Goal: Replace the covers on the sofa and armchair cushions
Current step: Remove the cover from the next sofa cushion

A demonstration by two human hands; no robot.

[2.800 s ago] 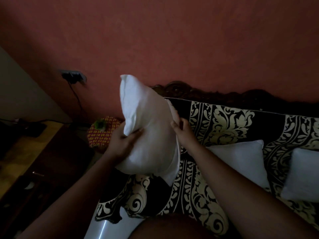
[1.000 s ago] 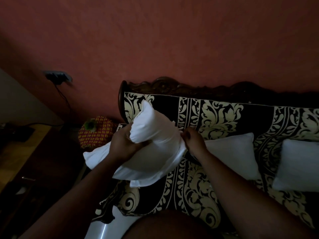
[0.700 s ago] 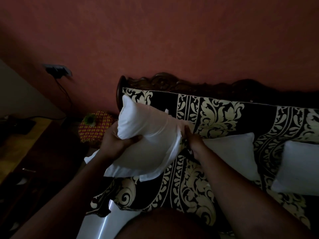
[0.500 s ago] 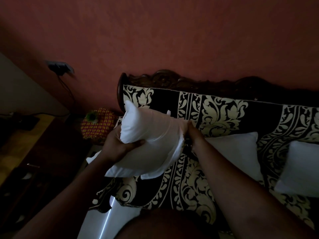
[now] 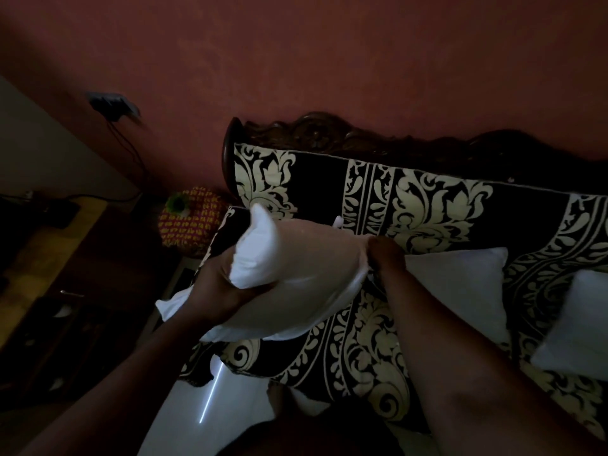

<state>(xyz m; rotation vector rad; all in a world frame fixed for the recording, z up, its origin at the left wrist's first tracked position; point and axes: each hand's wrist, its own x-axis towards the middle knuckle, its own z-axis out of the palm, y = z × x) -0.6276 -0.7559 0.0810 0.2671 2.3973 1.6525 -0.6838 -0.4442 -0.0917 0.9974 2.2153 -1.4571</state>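
Head view: white cover (image 5: 184, 302) w/ cushion (image 5: 296, 261) partly inside, both hands' fingers (image 5: 245, 291) gripping it.

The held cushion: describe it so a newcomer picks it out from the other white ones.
Find the black-and-cream sofa. Near its left end, the held cushion is in the air. Left hand and right hand grip it; the other white cushions lie on the seat.

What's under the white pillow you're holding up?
Below the held pillow lies the black-and-cream patterned sofa cover. The left hand grips it from below. Whatever lies directly beneath stays hidden.
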